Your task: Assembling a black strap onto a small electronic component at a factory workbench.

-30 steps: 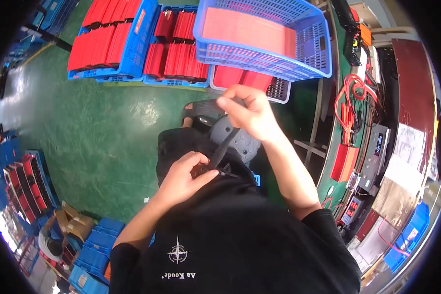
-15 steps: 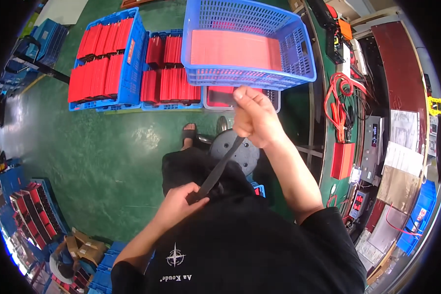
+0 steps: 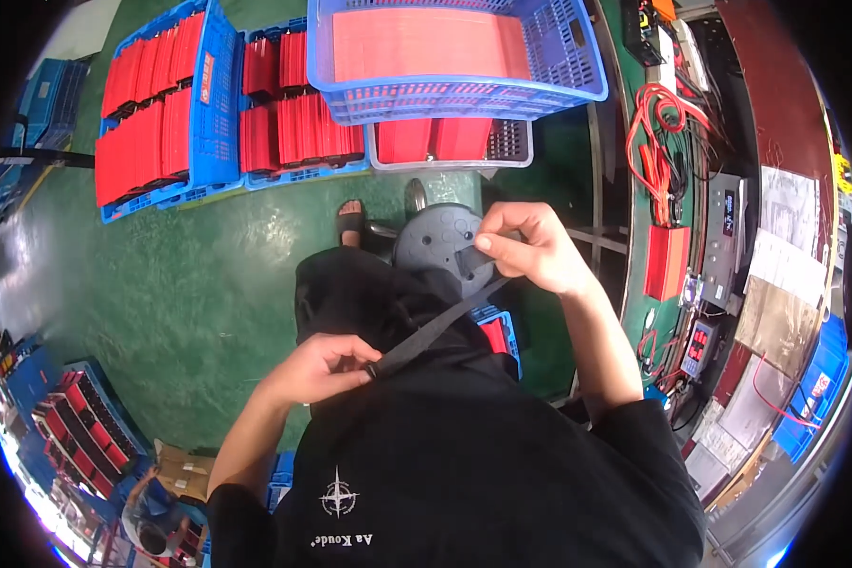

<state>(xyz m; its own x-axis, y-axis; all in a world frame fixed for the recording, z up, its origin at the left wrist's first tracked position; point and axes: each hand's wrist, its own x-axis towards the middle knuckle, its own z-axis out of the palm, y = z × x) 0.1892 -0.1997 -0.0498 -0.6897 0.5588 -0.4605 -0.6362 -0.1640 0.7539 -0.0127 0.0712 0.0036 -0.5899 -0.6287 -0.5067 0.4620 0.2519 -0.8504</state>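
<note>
A flat black strap (image 3: 433, 333) stretches across the front of my black clothing, between my two hands. My left hand (image 3: 314, 371) pinches its lower end at my waist, where a small dark piece, perhaps a buckle, shows at the fingertips. Higher and to the right, my right hand (image 3: 537, 248) grips the other part of the strap between thumb and fingers, and a short dark end hangs out over the round grey stool seat (image 3: 435, 241). Whether the strap is fixed to my clothing at the waist cannot be made out.
Blue crates (image 3: 220, 104) packed with red cases stand ahead, beside a large blue basket (image 3: 426, 99) stacked on a grey crate (image 3: 388, 161). On the right runs a workbench with red cables (image 3: 648, 180) and a red case (image 3: 667, 262). Another person (image 3: 151, 521) is at far lower left.
My right hand has come down and a little right with the strap, and its short end now shows. My left hand has shifted slightly left. The view has tilted, so the crates sit higher.
</note>
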